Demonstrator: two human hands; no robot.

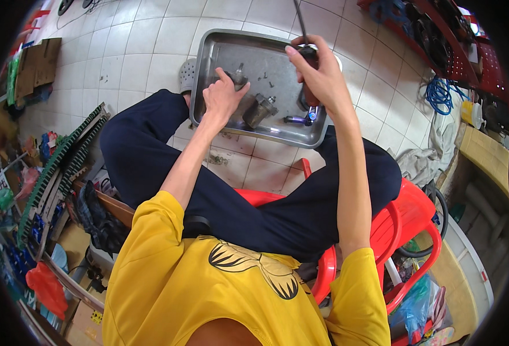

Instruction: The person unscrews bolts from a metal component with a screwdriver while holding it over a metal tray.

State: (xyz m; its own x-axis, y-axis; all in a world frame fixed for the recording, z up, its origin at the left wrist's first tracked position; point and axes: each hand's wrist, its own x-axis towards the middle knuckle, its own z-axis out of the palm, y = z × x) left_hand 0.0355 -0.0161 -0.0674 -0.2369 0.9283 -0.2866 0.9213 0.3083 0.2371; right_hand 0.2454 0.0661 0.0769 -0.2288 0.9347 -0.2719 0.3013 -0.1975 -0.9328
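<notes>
In the metal tray (283,134), my left hand (220,98) has its index finger stretched out and thumb apart, at a metal fitting (238,78); whether it touches it is unclear. A larger cylindrical metal part (258,111) lies tilted just to its right, near several small screws (266,75). My right hand (323,78) is wrapped round a dark and reddish corded tool (310,101) at the tray's right side, its cable (300,23) rising upward. At the tool's lower end are a shiny head with blue and a short purple cylinder (295,119).
My legs straddle the space below the tray, over a red plastic chair (407,205). A red rack (450,52) and coiled blue hose (439,98) stand right. At left are cardboard (41,69), a green-and-black slatted strip (58,173) and clutter. White tiles (121,52) form the floor.
</notes>
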